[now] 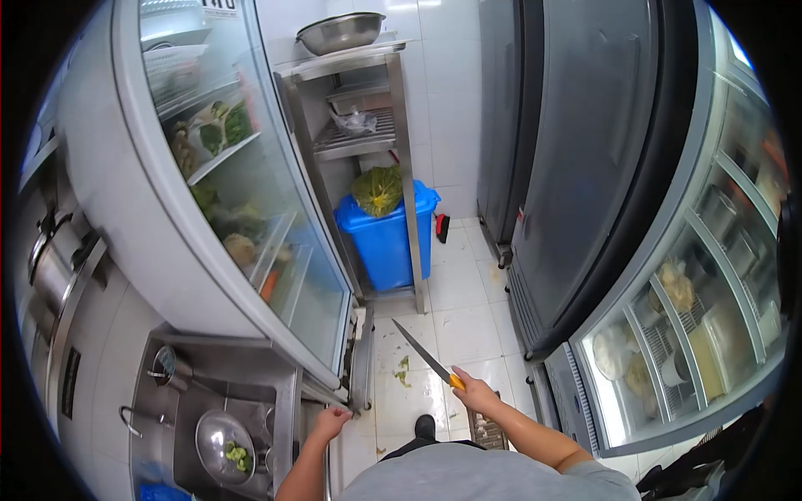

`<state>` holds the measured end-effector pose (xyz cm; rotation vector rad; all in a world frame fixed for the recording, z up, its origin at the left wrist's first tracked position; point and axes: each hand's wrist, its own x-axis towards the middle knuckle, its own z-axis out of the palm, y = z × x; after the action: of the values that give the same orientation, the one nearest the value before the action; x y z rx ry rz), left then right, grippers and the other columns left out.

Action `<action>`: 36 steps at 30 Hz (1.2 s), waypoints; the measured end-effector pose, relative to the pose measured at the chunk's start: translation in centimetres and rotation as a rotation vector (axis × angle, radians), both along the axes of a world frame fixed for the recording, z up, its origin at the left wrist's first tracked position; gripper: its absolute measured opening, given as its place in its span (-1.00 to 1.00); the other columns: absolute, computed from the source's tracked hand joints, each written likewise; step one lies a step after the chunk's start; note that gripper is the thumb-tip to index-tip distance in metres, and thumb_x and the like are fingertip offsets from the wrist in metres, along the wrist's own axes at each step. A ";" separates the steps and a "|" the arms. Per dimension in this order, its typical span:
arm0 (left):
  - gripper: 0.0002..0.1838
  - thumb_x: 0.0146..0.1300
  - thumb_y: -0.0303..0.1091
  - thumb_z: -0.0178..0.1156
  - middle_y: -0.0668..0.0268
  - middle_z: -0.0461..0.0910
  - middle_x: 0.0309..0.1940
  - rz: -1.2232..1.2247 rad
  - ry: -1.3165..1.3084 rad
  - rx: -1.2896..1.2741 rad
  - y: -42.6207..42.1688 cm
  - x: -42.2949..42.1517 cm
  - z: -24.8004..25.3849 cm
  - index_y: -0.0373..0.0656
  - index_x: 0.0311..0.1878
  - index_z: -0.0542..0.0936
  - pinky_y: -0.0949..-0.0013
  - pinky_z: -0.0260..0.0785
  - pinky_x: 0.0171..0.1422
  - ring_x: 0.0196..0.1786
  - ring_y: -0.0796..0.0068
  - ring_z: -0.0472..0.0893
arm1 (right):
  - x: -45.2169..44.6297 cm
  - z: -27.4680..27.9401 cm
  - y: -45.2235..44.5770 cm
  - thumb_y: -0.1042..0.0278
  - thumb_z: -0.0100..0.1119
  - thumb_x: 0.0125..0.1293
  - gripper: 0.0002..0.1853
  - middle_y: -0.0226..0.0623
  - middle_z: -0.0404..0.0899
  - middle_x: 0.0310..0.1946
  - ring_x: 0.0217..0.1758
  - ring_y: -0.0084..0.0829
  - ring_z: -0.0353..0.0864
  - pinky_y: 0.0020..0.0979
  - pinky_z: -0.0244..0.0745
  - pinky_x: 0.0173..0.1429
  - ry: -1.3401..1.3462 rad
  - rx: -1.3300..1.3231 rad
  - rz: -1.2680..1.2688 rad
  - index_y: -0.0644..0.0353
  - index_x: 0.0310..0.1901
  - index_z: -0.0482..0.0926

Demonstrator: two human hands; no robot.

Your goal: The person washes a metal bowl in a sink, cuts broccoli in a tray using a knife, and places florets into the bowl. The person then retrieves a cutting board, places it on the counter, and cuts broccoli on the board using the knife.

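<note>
My right hand (474, 392) is wrapped round the yellow handle of a long knife (426, 355), whose blade points forward and left over the tiled floor. My left hand (334, 422) is held low beside the sink edge, its fingers curled together; whether something small is between them cannot be made out. Left of it, a steel sink (288, 392) holds a round metal bowl (213, 442) with green vegetable pieces (239, 456) in it. Green scraps (403, 371) lie on the floor below the knife.
A glass-door fridge (292, 225) stands left, a steel rack (405, 150) with a blue bin (384, 250) ahead. Dark fridges (593, 150) and another glass-door fridge (618, 392) line the right. A floor drain (487, 432) lies near my foot.
</note>
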<state>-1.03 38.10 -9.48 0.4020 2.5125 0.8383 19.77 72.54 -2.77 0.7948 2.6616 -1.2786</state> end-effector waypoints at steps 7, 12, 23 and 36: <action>-0.61 0.13 -0.05 0.37 0.18 0.71 -0.30 -0.009 -0.054 0.137 12.9 -13.1 -0.2 -0.22 -0.20 0.66 0.28 0.49 -0.06 -0.23 0.29 0.68 | 0.0 -7.7 11.1 0.17 0.23 0.22 -0.37 0.07 0.63 -0.02 0.05 -0.01 0.62 -0.18 0.51 0.14 -0.080 0.047 -0.257 0.01 0.35 0.36; -0.64 0.18 -0.09 0.33 0.15 0.71 -0.26 -0.264 0.087 0.224 27.2 -18.6 6.3 -0.23 -0.17 0.67 0.29 0.50 -0.05 -0.19 0.30 0.68 | 0.5 -6.9 17.7 0.26 0.27 0.18 -0.39 0.01 0.67 -0.11 -0.09 -0.15 0.70 -0.29 0.56 0.03 -0.044 0.115 -0.425 -0.03 0.31 0.42; -0.34 0.38 0.19 0.04 0.29 0.47 0.18 -0.442 -0.911 0.531 49.9 -15.3 8.7 -0.10 0.35 0.33 0.26 0.36 0.30 0.20 0.40 0.49 | -22.7 3.9 31.9 0.25 0.23 0.22 -0.34 -0.08 0.60 0.06 0.10 -0.12 0.62 -0.28 0.51 0.14 0.400 -0.024 0.125 -0.09 0.39 0.32; -0.75 0.40 -0.25 -0.01 0.21 0.39 -0.63 0.981 -1.291 1.178 41.5 -21.4 -7.9 -0.12 -0.41 0.36 0.22 0.41 -0.30 -0.46 0.28 0.47 | -44.8 16.1 40.0 0.18 0.18 0.34 -0.56 -0.11 0.62 0.01 0.04 -0.13 0.61 -0.24 0.49 0.18 0.648 -0.091 1.067 0.13 0.22 0.50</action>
<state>-22.43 79.56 -17.40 -0.8761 0.6936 1.9791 -25.02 112.51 13.38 -1.1137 2.6228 -1.3710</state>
